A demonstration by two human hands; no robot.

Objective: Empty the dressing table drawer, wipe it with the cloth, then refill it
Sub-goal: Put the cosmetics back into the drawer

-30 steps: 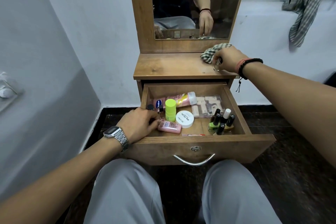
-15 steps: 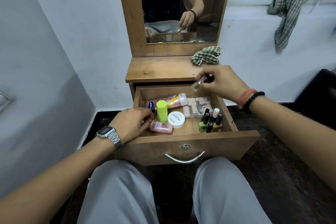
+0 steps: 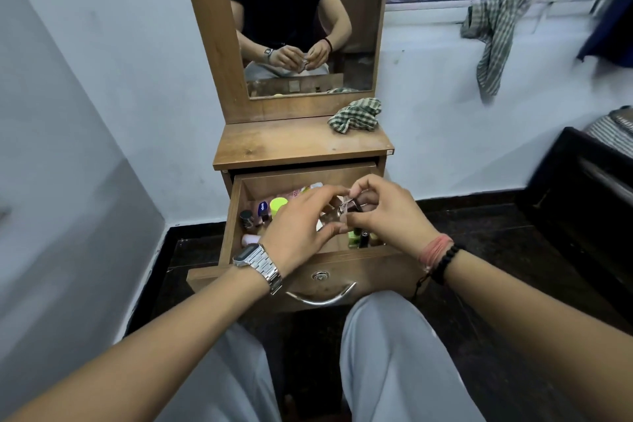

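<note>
1. Leaving the drawer (image 3: 274,281) rim, my left hand (image 3: 297,230) joined my right hand (image 3: 390,212); I saw both pinching 1 small bottle (image 3: 345,207) above it.
2. Cloth (image 3: 354,115) lay on the tabletop (image 3: 291,144).

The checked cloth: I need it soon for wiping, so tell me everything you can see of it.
The checked cloth is green and white woven fabric, crumpled into a loose heap. It lies on the right rear of the wooden tabletop, just below the mirror frame. Neither hand touches it; nothing rests on it.
</note>
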